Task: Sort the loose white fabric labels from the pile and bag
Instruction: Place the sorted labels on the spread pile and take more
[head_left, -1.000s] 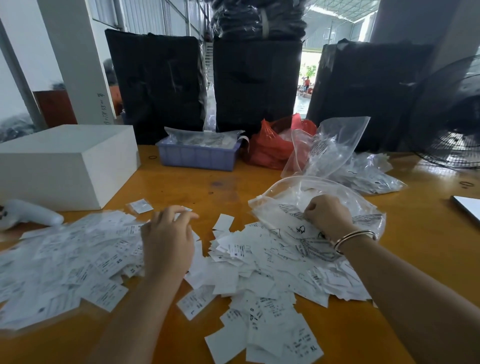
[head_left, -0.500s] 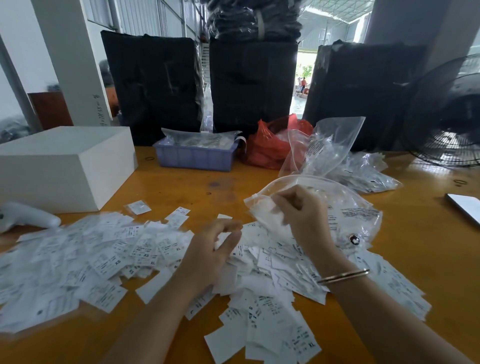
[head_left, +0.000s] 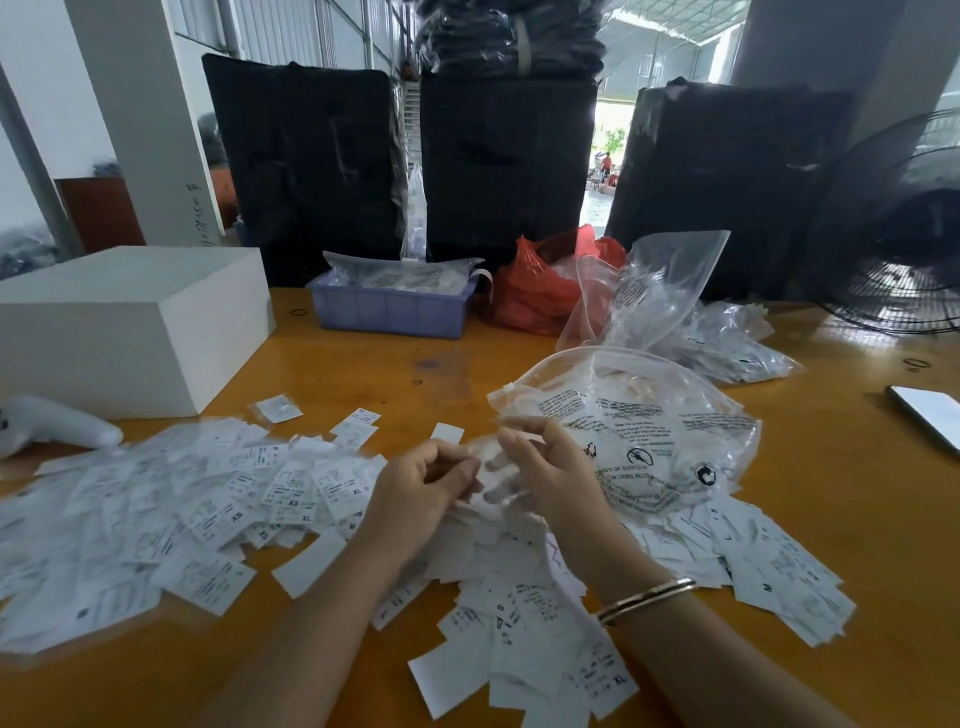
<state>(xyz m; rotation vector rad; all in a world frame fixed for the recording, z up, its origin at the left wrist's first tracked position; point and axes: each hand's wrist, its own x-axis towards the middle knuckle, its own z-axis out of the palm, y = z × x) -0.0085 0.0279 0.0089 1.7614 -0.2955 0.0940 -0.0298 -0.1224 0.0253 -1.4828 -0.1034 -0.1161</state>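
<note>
Loose white fabric labels (head_left: 182, 519) with printed size letters lie spread over the left of the orange table (head_left: 363, 384). A second heap of labels (head_left: 524, 618) lies in the middle, under my wrists. A clear plastic bag (head_left: 654, 415) with black print lies on that heap's far right side. My left hand (head_left: 421, 488) and my right hand (head_left: 550, 467) meet just left of the bag, fingers curled. Between them they pinch a small blurred bunch of white labels (head_left: 488, 467). A bangle circles my right wrist.
A white box (head_left: 130, 322) and a white handheld device (head_left: 52, 421) sit at the left. A blue tray (head_left: 389, 312), a red bag (head_left: 535, 291) and clear bags (head_left: 675, 312) stand behind. A fan (head_left: 893, 234) and a flat device (head_left: 930, 415) are at right.
My left hand moved right from the left pile to meet my right hand. My right hand came out of the bag's mouth toward the left with labels.
</note>
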